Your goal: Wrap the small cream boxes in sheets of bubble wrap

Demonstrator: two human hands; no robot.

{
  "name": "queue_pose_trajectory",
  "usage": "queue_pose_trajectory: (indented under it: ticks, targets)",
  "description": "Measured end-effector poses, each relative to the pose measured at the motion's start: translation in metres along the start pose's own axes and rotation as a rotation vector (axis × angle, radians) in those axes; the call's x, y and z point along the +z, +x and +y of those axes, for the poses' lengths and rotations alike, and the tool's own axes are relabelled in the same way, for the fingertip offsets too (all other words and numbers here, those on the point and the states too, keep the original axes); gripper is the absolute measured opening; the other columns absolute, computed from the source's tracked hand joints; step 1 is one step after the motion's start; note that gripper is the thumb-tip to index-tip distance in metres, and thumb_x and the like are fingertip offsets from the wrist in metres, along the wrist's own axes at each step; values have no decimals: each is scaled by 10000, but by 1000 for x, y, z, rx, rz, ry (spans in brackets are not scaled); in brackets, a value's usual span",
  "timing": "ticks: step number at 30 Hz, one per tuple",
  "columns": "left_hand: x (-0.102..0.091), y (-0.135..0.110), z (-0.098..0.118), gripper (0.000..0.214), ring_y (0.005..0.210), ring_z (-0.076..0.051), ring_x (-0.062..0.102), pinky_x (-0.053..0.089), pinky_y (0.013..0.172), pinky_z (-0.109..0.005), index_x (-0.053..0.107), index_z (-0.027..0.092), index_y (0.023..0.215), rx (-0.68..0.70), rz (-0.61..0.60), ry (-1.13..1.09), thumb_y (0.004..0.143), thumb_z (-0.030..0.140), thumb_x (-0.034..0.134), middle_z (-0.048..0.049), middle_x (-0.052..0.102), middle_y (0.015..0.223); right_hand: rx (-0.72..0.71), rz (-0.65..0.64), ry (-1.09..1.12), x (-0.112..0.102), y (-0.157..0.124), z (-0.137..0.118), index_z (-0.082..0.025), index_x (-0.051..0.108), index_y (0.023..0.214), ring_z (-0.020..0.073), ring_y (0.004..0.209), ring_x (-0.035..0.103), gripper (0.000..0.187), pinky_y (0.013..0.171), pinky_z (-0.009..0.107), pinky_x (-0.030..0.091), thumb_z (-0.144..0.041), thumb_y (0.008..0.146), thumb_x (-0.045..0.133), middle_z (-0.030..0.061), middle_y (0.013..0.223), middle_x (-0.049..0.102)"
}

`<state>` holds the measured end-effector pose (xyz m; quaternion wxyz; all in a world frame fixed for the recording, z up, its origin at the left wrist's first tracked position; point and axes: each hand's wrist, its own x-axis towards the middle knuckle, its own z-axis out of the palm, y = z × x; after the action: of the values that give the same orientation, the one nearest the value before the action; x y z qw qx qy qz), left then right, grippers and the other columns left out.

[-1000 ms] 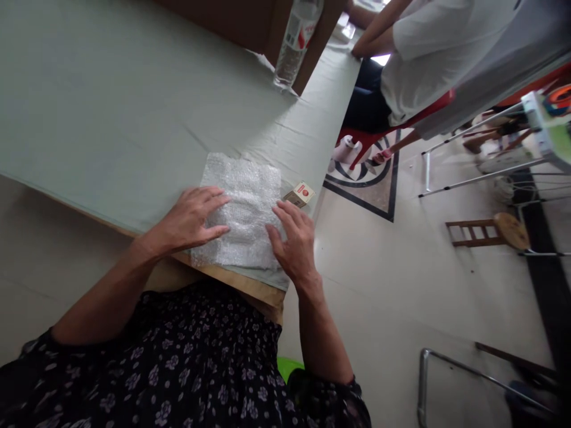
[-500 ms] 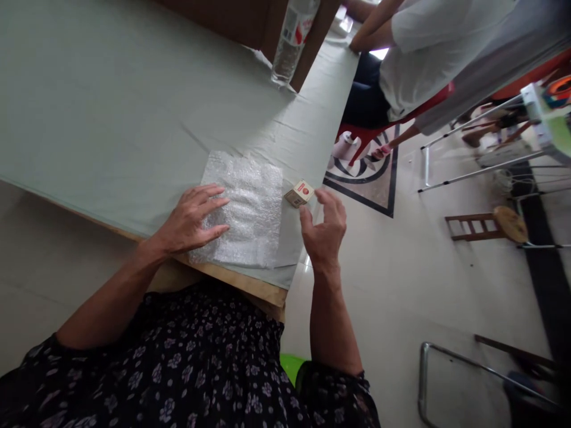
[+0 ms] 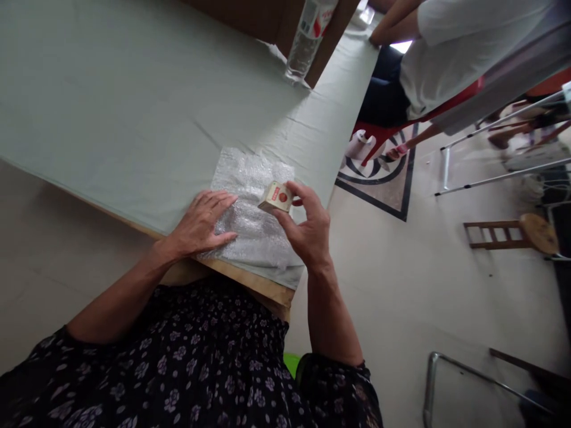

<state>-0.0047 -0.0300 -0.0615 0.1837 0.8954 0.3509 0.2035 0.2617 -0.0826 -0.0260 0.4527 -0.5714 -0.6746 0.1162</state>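
Note:
A small cardboard box [image 3: 275, 198] with a red label is pinched between the thumb and fingers of my right hand [image 3: 309, 226]. It is over the right part of a sheet of bubble wrap [image 3: 254, 232]; whether it touches the sheet I cannot tell. The bubble wrap lies flat near the table's front edge. My left hand [image 3: 200, 223] rests on the sheet's left side, fingers stretched out and thumb apart, with nothing in it.
A pale green cloth covers the table [image 3: 134, 113]. At the back, a clear plastic bottle [image 3: 306, 53] stands against a brown box [image 3: 250, 24]. A seated person in a white shirt [image 3: 450, 47] is beyond the table's right edge. A wooden stool [image 3: 537, 233] lies farther right in view.
My right hand has taken hold of the small box and moved it left from the table onto or over the bubble wrap. My left hand stays on the sheet. The view has shifted slightly.

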Motion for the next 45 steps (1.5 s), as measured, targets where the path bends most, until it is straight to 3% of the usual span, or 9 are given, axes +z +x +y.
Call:
queue_pose_trajectory:
  ticks: [7,19,25,31,33,35,40,43,45]
  targets:
    - [-2,1,1,751,1472,-396,523,355,1275,-583,513,179,1536,-26,-26,-15,871,456,727,-182,599,1548,-11,-300,22,34,-7,4,-285,615,1418,288,1324,660,486,1134,516,545,-240,942,708,92,1403,716]
    - [-1,5,-1,750,1471,-400,523,348,1280,-588,528,170,1529,-20,-37,-51,856,433,731,-187,612,1533,-33,-394,6,35,-1,9,-249,618,1414,294,1337,643,484,1140,495,524,-227,936,691,117,1425,692]
    - [-15,-5,6,687,1457,-372,544,414,1240,-568,517,217,1534,-2,34,-88,914,448,705,-164,589,1556,-96,-269,-111,1,-21,-12,-280,545,1498,326,1401,591,563,1164,545,478,-417,975,700,129,1498,633]
    - [-34,-24,24,516,1475,-394,526,406,1243,-584,666,256,1347,50,5,-87,884,457,769,-150,592,1556,-255,-422,-290,-21,-69,-31,-243,679,1249,321,1240,671,312,1021,503,510,-366,966,723,138,1408,714]
    - [-35,-27,31,509,1489,-403,507,397,1249,-595,681,261,1312,60,-29,-92,851,437,805,-145,576,1575,-232,-370,-336,-16,-76,-28,-244,713,1117,285,1170,702,140,993,469,508,-224,994,648,110,1311,768]
    - [-33,-27,38,521,1512,-405,480,384,1259,-600,679,254,1305,83,-49,-89,833,416,827,-149,549,1601,-214,-276,-328,-10,-74,-26,-249,717,1016,244,1083,733,160,953,430,511,-154,1011,588,76,1192,809]
    - [-26,-16,47,299,1463,-370,543,427,1222,-578,705,232,1174,51,23,-37,905,345,769,-155,607,1547,-144,-94,-260,-4,-54,-25,-256,694,944,215,958,775,149,888,404,535,-215,1035,584,51,1065,832]
    - [-23,-2,49,66,1337,-320,648,496,1153,-523,702,225,957,-51,116,-62,958,289,687,-116,705,1423,-81,-69,-201,-3,-41,-22,-250,671,923,223,994,782,126,895,399,540,-250,1028,602,57,1059,832]
    - [-23,9,50,101,1270,-303,686,518,1121,-499,676,219,867,-112,157,-115,951,275,672,-102,745,1351,-49,-91,-154,-2,-32,-19,-248,657,913,240,1040,777,102,918,411,540,-292,1005,648,68,1096,826]
